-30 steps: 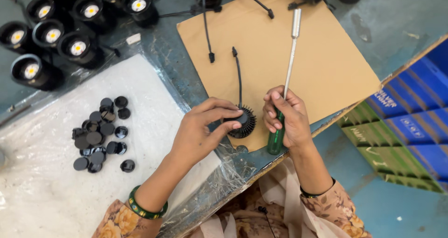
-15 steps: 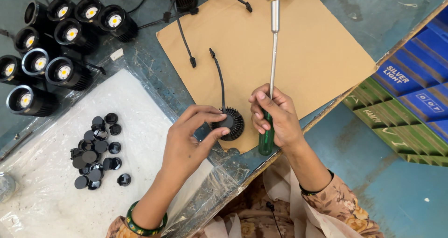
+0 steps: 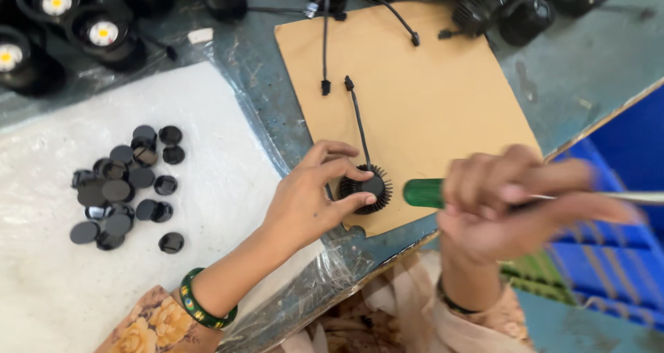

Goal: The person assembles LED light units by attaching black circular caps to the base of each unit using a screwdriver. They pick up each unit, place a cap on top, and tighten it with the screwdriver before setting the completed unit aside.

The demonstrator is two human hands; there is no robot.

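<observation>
On the cardboard sheet point(image 3: 443, 104), near its front edge, we're mid-assembly on the finned heat sink point(image 3: 366, 188). Left of the sheet: loose black caps point(image 3: 124, 187) on white foam. Our left hand point(image 3: 311, 201) pinches the heat sink, thumb and fingers on its rim. Right of it, our right hand point(image 3: 512, 201) is fisted around the green-handled screwdriver point(image 3: 425, 192), blurred, shaft pointing away. Likely next: bring the tip onto the sink's centre, squarely.

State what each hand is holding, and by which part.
The left hand pinches the round black finned heat sink by its rim. The right hand, blurred, grips the green-handled metal screwdriver around its handle.
</observation>
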